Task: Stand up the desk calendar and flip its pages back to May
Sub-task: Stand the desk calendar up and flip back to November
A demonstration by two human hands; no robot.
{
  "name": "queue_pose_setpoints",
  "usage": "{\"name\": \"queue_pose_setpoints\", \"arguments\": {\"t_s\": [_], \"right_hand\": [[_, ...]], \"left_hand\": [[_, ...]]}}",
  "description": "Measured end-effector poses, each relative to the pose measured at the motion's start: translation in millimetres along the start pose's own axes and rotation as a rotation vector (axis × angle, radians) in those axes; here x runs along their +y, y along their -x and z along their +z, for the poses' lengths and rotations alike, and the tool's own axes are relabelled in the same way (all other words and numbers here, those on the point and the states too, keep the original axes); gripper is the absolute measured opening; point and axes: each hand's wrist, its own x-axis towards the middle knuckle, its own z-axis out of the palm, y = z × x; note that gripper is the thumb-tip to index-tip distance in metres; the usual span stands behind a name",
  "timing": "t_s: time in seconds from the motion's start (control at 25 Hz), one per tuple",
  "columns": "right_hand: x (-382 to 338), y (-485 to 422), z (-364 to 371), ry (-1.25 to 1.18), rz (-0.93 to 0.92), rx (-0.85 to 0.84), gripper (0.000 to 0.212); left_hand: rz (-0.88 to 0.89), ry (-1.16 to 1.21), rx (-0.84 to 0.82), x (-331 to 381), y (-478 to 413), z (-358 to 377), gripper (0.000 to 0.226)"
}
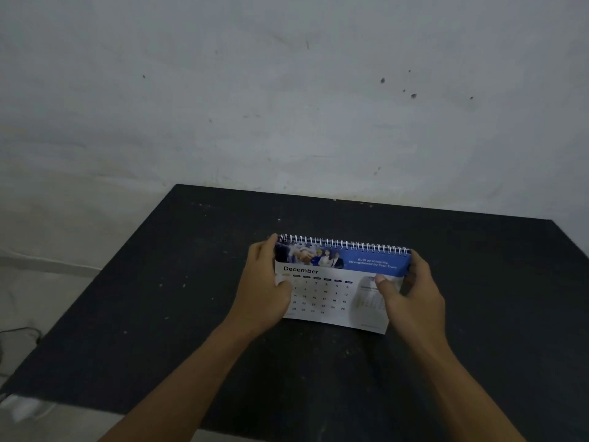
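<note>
The desk calendar (331,291) is a spiral-bound block with a blue photo banner along its top and the page headed December facing me. It sits on the black table (159,298), a little right of centre, its wire binding on the far side. My left hand (266,291) grips its left edge, thumb on the page and fingers up at the binding corner. My right hand (411,301) holds the right edge, thumb pressed on the page, fingers wrapped behind. Whether the calendar lies flat or is tilted up I cannot tell.
The table's far edge meets a stained pale wall (287,90). Its left edge runs diagonally down to the lower left, with floor beyond. A dark cable (19,333) lies on the floor at far left, and something white (22,406) sits at the lower left.
</note>
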Motion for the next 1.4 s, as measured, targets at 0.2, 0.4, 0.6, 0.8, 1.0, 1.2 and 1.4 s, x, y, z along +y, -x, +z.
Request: {"name": "queue_pose_setpoints", "arguments": {"t_s": [0.2, 0.4, 0.6, 0.8, 1.0, 1.2, 1.4], "right_hand": [[24.3, 1.5, 9.2, -0.121, -0.092, 0.06, 0.058], [52.9, 2.8, 13.7, -0.207, -0.188, 0.092, 0.049], [64.8, 7.2, 14.6, -0.214, -0.24, 0.063, 0.046], [60.4, 11.2, 10.9, -0.201, -0.26, 0.066, 0.041], [58.3, 16.2, 12.6, -0.191, -0.254, 0.085, 0.042], [57.7, 22.2, 14.0, -0.211, -0.216, 0.125, 0.041], [61.0, 33.3, 8.8, -0.193, -0.244, 0.216, 0.015]], "left_hand": [[0.101, 0.004, 0.111, -18.1, 2.2, 14.5, 0.086], [0.215, -0.018, 0.214, -35.0, 0.8, 29.2, 0.089], [0.274, -0.017, 0.247, -46.9, 4.2, 29.9, 0.087], [0.245, -0.082, 0.175, -48.7, 21.3, 32.6, 0.084], [0.209, -0.104, 0.139, -45.7, 22.8, 33.7, 0.083], [0.209, -0.181, 0.147, -44.9, 17.9, 35.7, 0.075], [0.192, -0.21, 0.127, -39.8, 8.1, 38.1, 0.062]]}}
